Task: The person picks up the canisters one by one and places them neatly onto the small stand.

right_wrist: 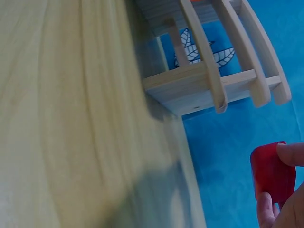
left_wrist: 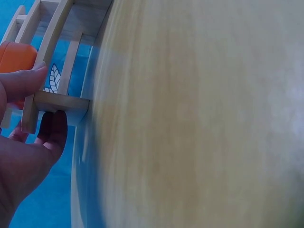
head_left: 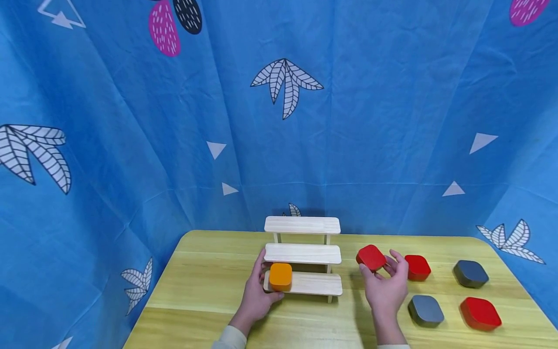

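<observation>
A three-tier wooden step stand (head_left: pixel 302 253) stands at the back middle of the table. An orange rounded-square block (head_left: pixel 280 277) sits on the left end of its lowest step. My left hand (head_left: pixel 256 299) grips that end of the stand, thumb by the front edge and fingers at the outer side. In the left wrist view the thumb lies close to the orange block (left_wrist: pixel 18 58). Right of the stand, my right hand (head_left: pixel 387 286) pinches a red rounded-square block (head_left: pixel 371 257) above the table, tilted. The right wrist view shows the red block (right_wrist: pixel 271 173) between thumb and fingers.
On the table's right side lie a red block (head_left: pixel 417 268), another red block (head_left: pixel 480 313), a dark grey block (head_left: pixel 471 274) and a grey block (head_left: pixel 426 310). A patterned blue curtain (head_left: pixel 370 121) hangs behind the wooden table (head_left: pixel 209 271).
</observation>
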Motion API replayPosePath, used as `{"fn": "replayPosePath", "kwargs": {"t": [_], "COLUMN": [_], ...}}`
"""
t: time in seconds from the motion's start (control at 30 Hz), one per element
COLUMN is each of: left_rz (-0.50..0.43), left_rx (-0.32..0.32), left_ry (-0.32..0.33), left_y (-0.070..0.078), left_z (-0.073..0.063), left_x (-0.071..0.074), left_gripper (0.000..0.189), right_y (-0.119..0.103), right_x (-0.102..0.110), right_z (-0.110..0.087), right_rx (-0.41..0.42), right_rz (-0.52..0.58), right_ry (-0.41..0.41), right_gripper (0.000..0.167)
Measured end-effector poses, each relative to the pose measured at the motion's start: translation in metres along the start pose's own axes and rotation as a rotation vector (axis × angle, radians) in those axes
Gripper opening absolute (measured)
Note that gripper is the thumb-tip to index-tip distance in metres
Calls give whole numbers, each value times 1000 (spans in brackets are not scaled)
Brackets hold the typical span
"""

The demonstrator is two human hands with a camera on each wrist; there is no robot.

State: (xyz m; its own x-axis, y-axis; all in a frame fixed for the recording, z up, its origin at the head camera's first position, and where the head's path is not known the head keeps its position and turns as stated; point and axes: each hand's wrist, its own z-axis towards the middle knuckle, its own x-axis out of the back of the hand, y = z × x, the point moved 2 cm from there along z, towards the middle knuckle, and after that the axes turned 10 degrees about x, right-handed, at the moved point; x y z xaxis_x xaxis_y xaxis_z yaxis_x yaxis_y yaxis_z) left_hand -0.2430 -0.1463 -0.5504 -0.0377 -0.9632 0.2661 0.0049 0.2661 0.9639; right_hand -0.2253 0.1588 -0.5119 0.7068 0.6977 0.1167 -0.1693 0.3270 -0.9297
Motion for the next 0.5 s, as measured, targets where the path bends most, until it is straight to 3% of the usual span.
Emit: {"fn": "replayPosePath", "kwargs": {"t": [0.5], "left_rz": [-40], "left_rx": [21], "left_ry": [-7], "left_y": [0], "left_z": [0], "left_x": [0], "left_gripper": [131], "right_y": [-18], "right_x": [2], "right_z": [1], "right_rx": [-8], "right_rz": [11], "right_ry": [-14], "right_gripper": [81]}}
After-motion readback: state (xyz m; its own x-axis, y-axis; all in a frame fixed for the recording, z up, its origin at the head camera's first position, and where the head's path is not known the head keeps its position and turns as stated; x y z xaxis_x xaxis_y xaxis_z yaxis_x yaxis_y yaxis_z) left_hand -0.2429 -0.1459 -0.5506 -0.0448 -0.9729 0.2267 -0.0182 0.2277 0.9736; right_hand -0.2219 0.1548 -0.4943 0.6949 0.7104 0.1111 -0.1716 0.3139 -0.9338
